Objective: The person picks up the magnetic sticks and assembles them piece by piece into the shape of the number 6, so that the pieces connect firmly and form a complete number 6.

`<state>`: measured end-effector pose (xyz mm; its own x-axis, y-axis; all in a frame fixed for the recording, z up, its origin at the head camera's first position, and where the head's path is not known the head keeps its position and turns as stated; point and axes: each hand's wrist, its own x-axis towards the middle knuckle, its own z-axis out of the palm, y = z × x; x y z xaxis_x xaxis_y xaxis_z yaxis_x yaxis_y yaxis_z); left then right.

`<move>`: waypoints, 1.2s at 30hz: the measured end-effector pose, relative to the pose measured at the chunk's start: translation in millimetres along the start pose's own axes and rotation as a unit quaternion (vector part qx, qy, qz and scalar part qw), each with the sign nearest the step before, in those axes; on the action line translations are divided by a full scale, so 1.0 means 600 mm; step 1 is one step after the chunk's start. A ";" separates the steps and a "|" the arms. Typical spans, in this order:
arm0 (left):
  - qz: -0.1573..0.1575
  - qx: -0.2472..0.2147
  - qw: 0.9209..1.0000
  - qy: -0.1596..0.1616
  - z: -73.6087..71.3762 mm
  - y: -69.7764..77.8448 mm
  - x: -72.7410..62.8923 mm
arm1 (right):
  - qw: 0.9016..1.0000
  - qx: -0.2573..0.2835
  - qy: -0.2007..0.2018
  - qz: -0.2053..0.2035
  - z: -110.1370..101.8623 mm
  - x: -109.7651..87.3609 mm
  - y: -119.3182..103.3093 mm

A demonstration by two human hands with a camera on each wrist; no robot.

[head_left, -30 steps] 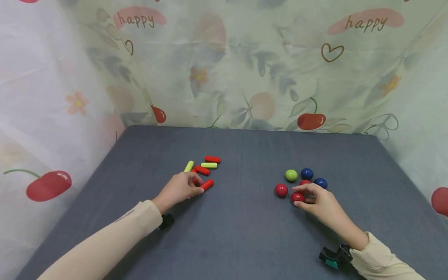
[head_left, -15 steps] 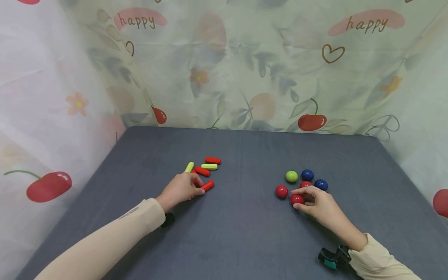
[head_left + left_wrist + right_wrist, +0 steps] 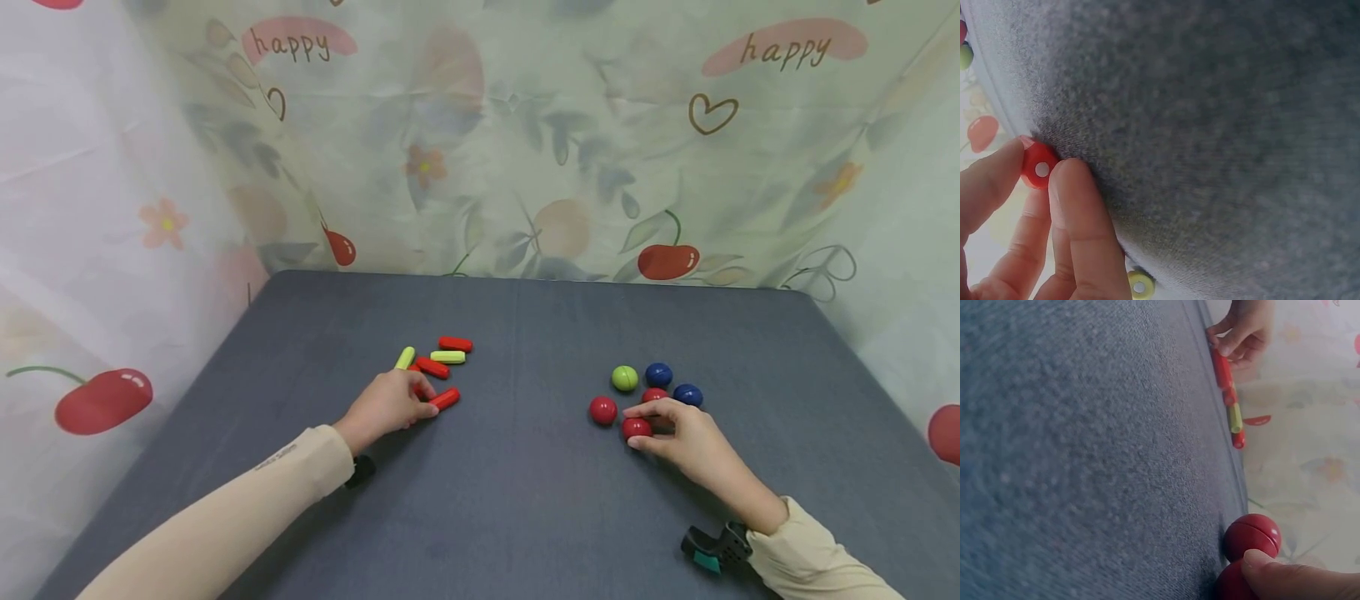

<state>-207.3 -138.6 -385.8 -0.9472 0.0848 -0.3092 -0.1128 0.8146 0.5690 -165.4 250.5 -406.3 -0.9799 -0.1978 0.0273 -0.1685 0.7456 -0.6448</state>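
On the left of the table, my left hand [image 3: 384,404] pinches one end of a short red rod [image 3: 447,398] between thumb and fingertips. The left wrist view shows that rod's end [image 3: 1032,176] with a white dot, close against the cloth. Just behind the hand lie another red rod [image 3: 433,367] and a yellow-green rod [image 3: 405,358]. Over on the right, thumb and fingers of my right hand [image 3: 692,435] grip a red ball [image 3: 635,427]. A second red ball [image 3: 603,409] sits just left of it. Behind the fingers, a third red ball [image 3: 654,394] is partly hidden.
Farther back on the grey tabletop [image 3: 517,483] are a red rod [image 3: 456,343] and a yellow-green rod [image 3: 448,357]. A green ball [image 3: 625,378] and two blue balls [image 3: 659,374] lie beyond the right hand. A printed curtain [image 3: 495,150] hangs around the table's far edge and sides.
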 end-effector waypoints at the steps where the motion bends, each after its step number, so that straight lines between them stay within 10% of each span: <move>1: 0.000 -0.002 1.000 0.000 0.000 0.000 0.000 | 1.000 -0.002 -0.001 0.000 -0.001 0.000 -0.001; 15: 0.022 -0.014 1.000 -0.013 -0.015 0.010 -0.007 | 1.000 0.001 -0.018 0.015 -0.003 0.002 -0.004; 22: 0.082 -0.053 0.995 0.004 -0.027 0.045 -0.003 | 0.999 0.005 -0.023 0.024 -0.006 0.002 -0.004; 36: 0.132 -0.175 0.976 -0.019 0.012 0.107 0.028 | 1.000 -0.001 -0.019 0.018 -0.004 0.003 -0.005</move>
<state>-228.4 -80.7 -360.0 -0.9461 0.2912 -0.1417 0.0310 0.5170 0.8554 -167.2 249.7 -402.5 -0.9806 -0.1948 -0.0237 -0.1341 0.7537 -0.6433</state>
